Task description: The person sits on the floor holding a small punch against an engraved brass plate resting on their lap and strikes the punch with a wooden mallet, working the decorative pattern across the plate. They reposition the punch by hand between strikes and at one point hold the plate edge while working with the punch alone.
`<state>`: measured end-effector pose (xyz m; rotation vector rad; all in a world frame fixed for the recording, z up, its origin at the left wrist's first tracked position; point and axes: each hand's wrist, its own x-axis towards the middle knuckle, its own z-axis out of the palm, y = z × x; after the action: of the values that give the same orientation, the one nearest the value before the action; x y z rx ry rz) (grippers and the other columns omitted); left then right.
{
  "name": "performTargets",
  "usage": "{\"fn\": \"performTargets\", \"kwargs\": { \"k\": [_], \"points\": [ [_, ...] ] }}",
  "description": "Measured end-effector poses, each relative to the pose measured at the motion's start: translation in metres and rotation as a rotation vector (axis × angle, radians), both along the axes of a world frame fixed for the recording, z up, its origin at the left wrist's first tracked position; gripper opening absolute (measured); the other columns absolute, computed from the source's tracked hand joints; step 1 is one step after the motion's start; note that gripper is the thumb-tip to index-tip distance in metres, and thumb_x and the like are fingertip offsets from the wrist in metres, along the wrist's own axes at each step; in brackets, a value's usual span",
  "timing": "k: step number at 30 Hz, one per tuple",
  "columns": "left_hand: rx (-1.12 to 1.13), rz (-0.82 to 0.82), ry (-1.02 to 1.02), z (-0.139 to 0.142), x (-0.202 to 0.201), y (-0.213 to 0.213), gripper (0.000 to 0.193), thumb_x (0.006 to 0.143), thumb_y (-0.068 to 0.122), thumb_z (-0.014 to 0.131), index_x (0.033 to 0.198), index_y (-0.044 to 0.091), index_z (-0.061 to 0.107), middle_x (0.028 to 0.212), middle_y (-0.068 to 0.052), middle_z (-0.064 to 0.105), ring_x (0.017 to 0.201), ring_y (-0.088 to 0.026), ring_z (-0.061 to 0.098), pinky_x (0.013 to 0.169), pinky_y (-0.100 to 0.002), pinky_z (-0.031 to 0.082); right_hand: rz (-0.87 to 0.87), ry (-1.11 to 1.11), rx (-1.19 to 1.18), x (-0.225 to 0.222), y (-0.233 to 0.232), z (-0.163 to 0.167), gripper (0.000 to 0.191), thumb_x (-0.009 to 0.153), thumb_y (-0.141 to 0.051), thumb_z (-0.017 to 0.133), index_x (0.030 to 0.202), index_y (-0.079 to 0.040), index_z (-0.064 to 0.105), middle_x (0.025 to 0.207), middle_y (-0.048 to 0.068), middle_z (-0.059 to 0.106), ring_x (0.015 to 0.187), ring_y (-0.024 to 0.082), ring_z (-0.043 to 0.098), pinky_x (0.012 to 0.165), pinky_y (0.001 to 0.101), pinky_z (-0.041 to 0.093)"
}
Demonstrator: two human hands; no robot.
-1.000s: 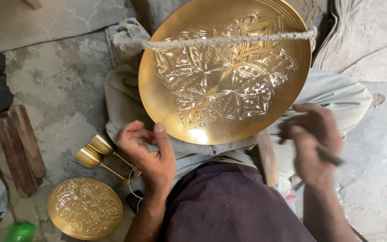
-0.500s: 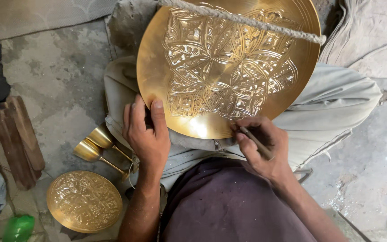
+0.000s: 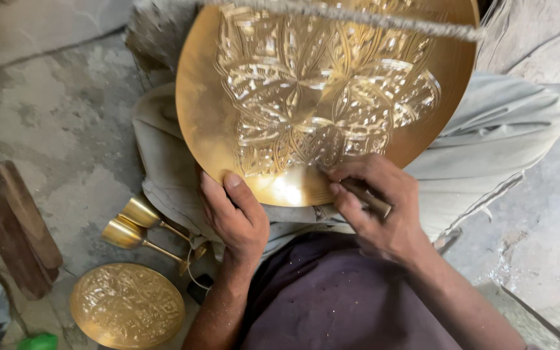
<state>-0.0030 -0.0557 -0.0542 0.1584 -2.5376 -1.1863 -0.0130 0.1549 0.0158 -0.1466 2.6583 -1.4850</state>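
The large brass plate rests tilted on the person's lap, its lower rim toward the body and its far edge running out of the top of the view, so it lies directly ahead of and above both hands. The right hand is closed around a short engraving tool, thumb and fingers pinching the shaft; the tool's long axis slants from the lower right up to the left, and its tip, hidden by the fingers, points at the plate's lower rim beside a bright glare spot. The left hand grips nothing fully: its fingers curl over the lower left rim of the plate, steadying it, thumb on the face. Both hands sit on the rim, close together; the right is nearer the carved band. The plate is round, golden and shiny, cut with a flower-like pattern of petals and fine stippling, with a smooth plain border. A rough cord crosses its upper part. On the concrete floor at the left lie two brass goblets on their sides, a smaller engraved plate, and wooden blocks.
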Motion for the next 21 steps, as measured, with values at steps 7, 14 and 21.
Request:
{"fn": "performTargets", "kwargs": {
  "k": [7, 14, 21],
  "points": [
    [-0.046, 0.009, -0.01, -0.013, 0.017, 0.012, 0.034, 0.115, 0.015, 0.046, 0.138, -0.01, 0.047, 0.122, -0.023, 0.063, 0.109, -0.039, 0.062, 0.096, -0.048, 0.05, -0.026, -0.079, -0.102, 0.001, 0.017, -0.018, 0.02, 0.095, -0.012, 0.074, 0.106, 0.001, 0.063, 0.106, 0.011, 0.074, 0.09, 0.018, 0.076, 0.076, 0.0281, 0.063],
    [-0.083, 0.01, 0.012, -0.022, 0.015, 0.009, 0.035, 0.116, 0.019, 0.044, 0.138, -0.008, 0.047, 0.125, -0.023, 0.06, 0.11, -0.038, 0.062, 0.094, -0.046, 0.05, 0.164, 0.031, 0.043, -0.005, 0.019, -0.02, 0.02, 0.091, -0.008, 0.072, 0.108, 0.0, 0.064, 0.11, 0.014, 0.073, 0.099, 0.024, 0.077, 0.083, 0.0313, 0.062],
    [-0.076, 0.005, 0.012, -0.028, 0.016, 0.008, 0.036, 0.116, 0.019, 0.042, 0.139, -0.008, 0.045, 0.123, -0.021, 0.059, 0.109, -0.033, 0.063, 0.091, -0.043, 0.052, 0.16, -0.013, 0.043, -0.01, 0.013, -0.022, 0.017, 0.093, -0.008, 0.072, 0.107, -0.001, 0.065, 0.11, 0.015, 0.072, 0.09, 0.021, 0.076, 0.074, 0.0299, 0.062]
  ]
}}
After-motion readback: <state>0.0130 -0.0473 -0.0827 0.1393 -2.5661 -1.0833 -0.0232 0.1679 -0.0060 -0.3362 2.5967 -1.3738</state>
